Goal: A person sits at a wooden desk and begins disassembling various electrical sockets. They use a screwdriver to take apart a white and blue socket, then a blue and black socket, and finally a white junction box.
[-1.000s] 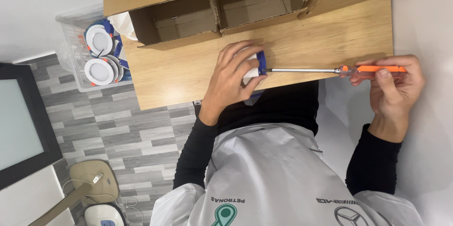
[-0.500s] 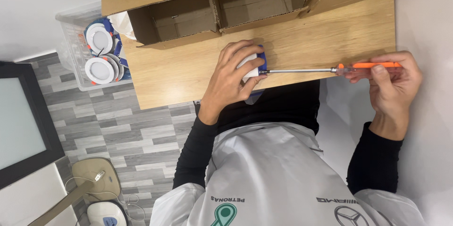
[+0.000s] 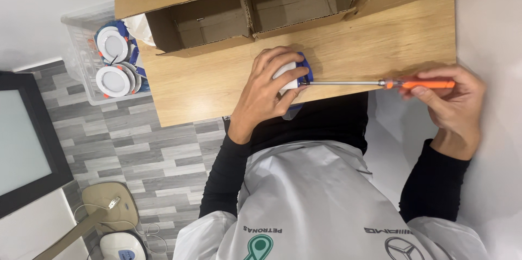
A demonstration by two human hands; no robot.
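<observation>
Screwdriver [image 3: 380,83] in right grip [image 3: 451,102], tip at white-blue fixture [image 3: 293,75] under left grip [image 3: 266,97].

Long black sleeves [image 3: 228,184] on both arms, snug to the wrists. Over them a light grey short-sleeved shirt [image 3: 315,200], creased, with small dark printed lettering and a teal ring emblem low on the chest, and a round outlined logo nearer the right arm. Both hands bare: left hand [image 3: 266,94], right hand [image 3: 451,99].
</observation>
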